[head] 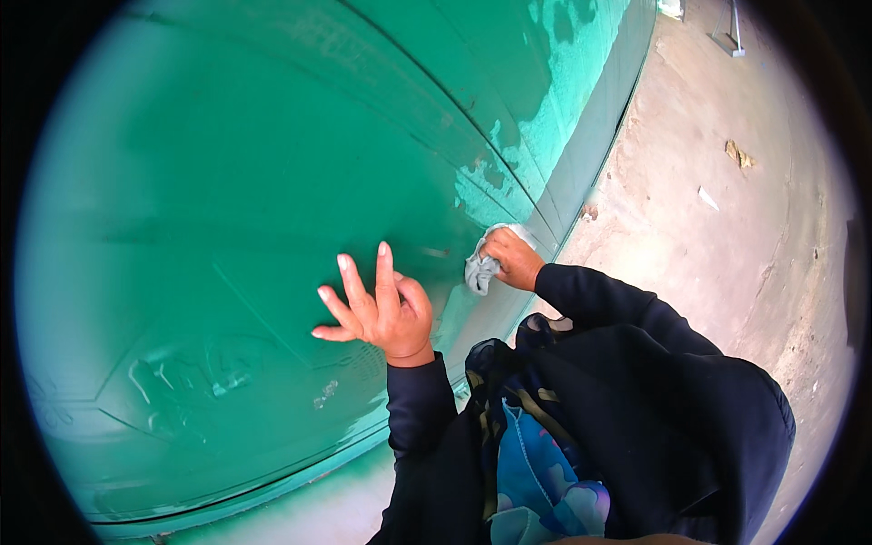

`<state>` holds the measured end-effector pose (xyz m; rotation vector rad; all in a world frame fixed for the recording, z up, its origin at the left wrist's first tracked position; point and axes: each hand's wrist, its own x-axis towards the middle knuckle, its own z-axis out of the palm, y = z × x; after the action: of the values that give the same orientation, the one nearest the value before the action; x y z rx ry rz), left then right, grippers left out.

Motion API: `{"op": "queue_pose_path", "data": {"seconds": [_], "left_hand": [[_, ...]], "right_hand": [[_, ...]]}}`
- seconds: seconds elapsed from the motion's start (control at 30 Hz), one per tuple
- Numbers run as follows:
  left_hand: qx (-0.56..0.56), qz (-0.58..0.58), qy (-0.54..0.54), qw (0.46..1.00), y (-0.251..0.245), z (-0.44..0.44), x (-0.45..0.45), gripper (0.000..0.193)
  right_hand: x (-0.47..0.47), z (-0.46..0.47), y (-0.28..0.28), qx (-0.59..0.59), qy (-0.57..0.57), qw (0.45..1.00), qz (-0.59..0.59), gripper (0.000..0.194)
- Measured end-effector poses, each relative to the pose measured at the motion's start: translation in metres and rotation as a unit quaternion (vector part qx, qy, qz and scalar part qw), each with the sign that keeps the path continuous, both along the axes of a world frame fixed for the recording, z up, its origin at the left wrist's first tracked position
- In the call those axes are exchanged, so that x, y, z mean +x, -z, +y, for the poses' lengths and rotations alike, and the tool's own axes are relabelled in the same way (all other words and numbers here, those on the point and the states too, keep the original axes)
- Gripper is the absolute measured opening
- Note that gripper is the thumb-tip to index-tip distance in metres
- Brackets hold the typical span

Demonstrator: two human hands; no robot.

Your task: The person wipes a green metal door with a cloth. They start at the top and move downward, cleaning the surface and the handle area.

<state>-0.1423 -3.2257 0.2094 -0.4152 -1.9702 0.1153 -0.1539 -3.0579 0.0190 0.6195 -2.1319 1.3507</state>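
Note:
A large glossy green panel (225,163) fills the left and middle of the view, with thin dark seams and lighter patches along its right side. Bunched in my right hand (521,259) is a pale grey cloth (482,269), pressed to the panel near its right edge. My left hand (392,313) holds nothing; its fingers are spread over the green surface. Whether those fingertips touch the panel I cannot tell. Faint scratched marks (184,381) show at the panel's lower left.
Bare, stained concrete floor (681,218) runs along the right. On it lie a crumpled brown scrap (739,155) and a small white scrap (708,198). A metal stand (734,41) shows at the top right. The panel's lower edge (272,477) borders a pale surface.

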Motion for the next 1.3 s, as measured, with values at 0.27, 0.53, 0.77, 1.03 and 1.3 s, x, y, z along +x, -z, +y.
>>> {"op": "queue_pose_path", "data": {"seconds": [0.27, 0.53, 0.77, 1.03, 1.3], "left_hand": [[-0.014, 0.024, -0.027, 0.999, 0.005, -0.002, -0.004, 0.039], [-0.006, 0.021, -0.029, 0.999, 0.005, -0.004, -0.002, 0.038], [-0.016, -0.081, 0.114, 0.990, 0.010, 0.035, -0.009, 0.038], [-0.026, -0.025, 0.025, 0.999, 0.019, 0.068, -0.034, 0.039], [-0.038, -0.001, -0.009, 0.999, 0.028, 0.065, -0.038, 0.043]], "right_hand": [[-0.065, 0.048, -0.154, -0.119, 0.131, 0.954, 0.242, 0.039], [-0.049, 0.044, -0.021, 0.006, 0.110, 0.983, 0.145, 0.044], [-0.024, 0.050, 0.039, -0.057, 0.076, 0.984, -0.148, 0.040], [-0.082, 0.104, -0.128, -0.209, 0.190, 0.955, 0.092, 0.043], [-0.074, 0.098, -0.006, -0.010, 0.114, 0.987, 0.114, 0.050]]}}
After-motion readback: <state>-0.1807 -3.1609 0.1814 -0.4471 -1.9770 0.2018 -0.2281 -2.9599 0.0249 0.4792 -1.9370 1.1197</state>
